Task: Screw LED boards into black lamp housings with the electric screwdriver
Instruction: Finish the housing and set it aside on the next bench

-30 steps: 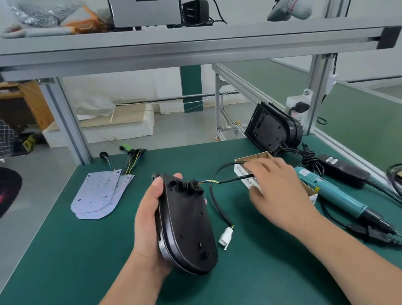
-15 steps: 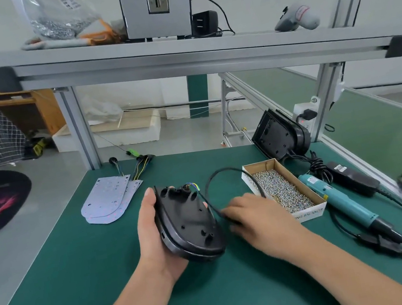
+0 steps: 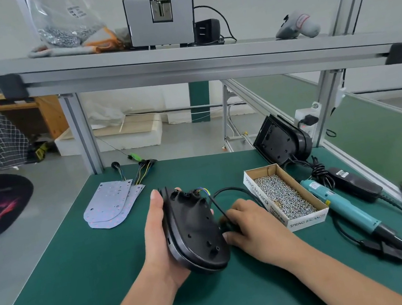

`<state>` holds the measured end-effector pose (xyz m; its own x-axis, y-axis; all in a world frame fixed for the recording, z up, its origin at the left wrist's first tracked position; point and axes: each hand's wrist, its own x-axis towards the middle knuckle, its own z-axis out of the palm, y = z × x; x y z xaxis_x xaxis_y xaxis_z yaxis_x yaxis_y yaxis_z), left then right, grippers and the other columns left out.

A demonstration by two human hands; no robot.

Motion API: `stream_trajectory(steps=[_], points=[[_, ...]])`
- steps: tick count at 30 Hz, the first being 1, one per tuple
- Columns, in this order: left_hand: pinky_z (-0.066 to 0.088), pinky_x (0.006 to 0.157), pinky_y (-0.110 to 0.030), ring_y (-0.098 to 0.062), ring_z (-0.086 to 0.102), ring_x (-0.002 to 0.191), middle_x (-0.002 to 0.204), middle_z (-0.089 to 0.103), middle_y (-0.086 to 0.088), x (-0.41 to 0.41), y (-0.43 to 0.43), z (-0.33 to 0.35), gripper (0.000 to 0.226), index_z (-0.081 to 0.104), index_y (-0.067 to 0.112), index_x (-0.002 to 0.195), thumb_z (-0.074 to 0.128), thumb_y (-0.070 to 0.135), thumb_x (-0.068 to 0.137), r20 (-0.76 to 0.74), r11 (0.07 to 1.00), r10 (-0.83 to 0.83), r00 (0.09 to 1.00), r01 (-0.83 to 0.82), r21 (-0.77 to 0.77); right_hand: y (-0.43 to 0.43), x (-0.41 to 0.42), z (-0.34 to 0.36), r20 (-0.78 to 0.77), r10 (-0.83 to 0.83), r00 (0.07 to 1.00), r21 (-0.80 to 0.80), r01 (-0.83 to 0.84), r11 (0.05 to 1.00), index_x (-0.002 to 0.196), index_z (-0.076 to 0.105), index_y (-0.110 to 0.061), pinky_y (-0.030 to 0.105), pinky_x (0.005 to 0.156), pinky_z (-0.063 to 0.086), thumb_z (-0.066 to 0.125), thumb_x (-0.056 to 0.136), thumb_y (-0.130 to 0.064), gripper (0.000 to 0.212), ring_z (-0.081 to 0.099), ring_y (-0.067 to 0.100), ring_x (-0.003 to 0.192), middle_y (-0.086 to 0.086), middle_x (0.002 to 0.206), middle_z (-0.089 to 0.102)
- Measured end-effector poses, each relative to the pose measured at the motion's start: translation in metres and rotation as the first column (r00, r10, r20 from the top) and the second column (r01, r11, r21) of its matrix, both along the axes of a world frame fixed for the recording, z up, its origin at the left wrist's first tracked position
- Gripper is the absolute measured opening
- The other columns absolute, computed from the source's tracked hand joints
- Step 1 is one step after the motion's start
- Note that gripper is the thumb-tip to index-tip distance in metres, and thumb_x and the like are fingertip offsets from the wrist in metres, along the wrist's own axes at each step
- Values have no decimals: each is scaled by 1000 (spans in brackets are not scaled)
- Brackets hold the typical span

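Two black lamp housings are showing, the second housing at the worktop's far right corner. At least two LED boards, one electric screwdriver and one screw box are lying there.

Small assembly workshop. Green-matted desk inside an aluminium-profile frame, shelf overhead carrying a grey machine. Open box of screws on desk; electric screwdriver just right of box, stacked LED boards well left, a black lamp housing propped behind it.
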<state>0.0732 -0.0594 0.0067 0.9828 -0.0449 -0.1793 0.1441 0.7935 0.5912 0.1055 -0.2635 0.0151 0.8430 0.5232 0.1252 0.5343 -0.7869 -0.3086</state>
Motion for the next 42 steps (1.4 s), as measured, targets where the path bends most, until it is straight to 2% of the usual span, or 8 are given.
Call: stream_trajectory(steps=[8, 14, 19, 25, 32, 35, 39, 42], points=[[64, 83, -48, -37, 76, 110, 126, 75, -19, -4, -9, 5, 70, 85, 15, 109, 66, 78, 85, -35, 999, -35, 999, 36, 27, -5, 7, 6, -339, 28, 941, 373, 107, 921, 112, 72, -15, 43, 98, 56, 59, 91, -16, 25, 73, 21, 106, -1, 107, 79], [59, 99, -55, -46, 64, 128, 139, 65, -28, -13, -14, 13, 89, 75, 5, 126, 73, 80, 77, -9, 982, -156, 988, 156, 105, -12, 9, -1, -645, 226, 730, 685, 421, 595, 129, 65, -1, 32, 88, 60, 63, 70, -10, 60, 75, 28, 110, 13, 120, 77], [61, 93, -48, -46, 65, 127, 140, 64, -28, -16, -14, 19, 88, 72, 7, 131, 70, 80, 82, 24, 958, -241, 970, 233, 168, -18, -1, 10, -603, 346, 719, 757, 377, 534, 145, 55, -11, 43, 100, 58, 91, 66, -61, 100, 71, 36, 117, 16, 136, 70], [61, 94, -52, -47, 68, 122, 134, 68, -30, -14, -21, 19, 85, 72, 15, 134, 73, 81, 80, -1, 959, -210, 978, 206, 193, -1, -30, 24, -501, 250, 829, 491, 34, 871, 162, -9, -55, 29, 117, 42, 87, 62, -49, 139, 48, -10, 138, -32, 156, 44], [61, 94, -49, -37, 66, 130, 142, 67, -18, -14, -25, 20, 89, 71, 16, 137, 68, 85, 79, 59, 972, -109, 992, 94, 213, -3, -36, 31, -428, 213, 878, 447, 1, 894, 159, 1, -64, 29, 108, 49, 80, 75, -54, 115, 57, -7, 126, -29, 144, 56], [58, 100, -56, -40, 67, 126, 136, 68, -26, -8, -19, 17, 99, 63, 13, 142, 50, 90, 82, 34, 976, -82, 996, 74, 204, -13, -30, 27, -415, 291, 862, 665, 69, 744, 162, 30, -46, 31, 111, 45, 72, 76, -44, 96, 56, 0, 135, -28, 143, 61], [60, 95, -50, -31, 73, 106, 121, 75, -19, -5, -14, 12, 64, 69, 13, 131, 68, 62, 89, -3, 961, -126, 992, 123, 249, -20, -12, 22, -518, 381, 766, 854, 436, 285, 129, 75, -19, 39, 95, 58, 62, 80, -37, 54, 69, 23, 120, 7, 134, 72], [62, 85, -40, -23, 72, 88, 111, 76, -14, -4, -19, 5, 54, 70, 7, 126, 80, 32, 79, -42, 950, -111, 993, 118, 290, -13, -5, 21, -590, 295, 751, 807, 556, 199, 100, 82, -21, 33, 80, 58, 54, 88, -39, 35, 72, 21, 104, 10, 121, 77]])
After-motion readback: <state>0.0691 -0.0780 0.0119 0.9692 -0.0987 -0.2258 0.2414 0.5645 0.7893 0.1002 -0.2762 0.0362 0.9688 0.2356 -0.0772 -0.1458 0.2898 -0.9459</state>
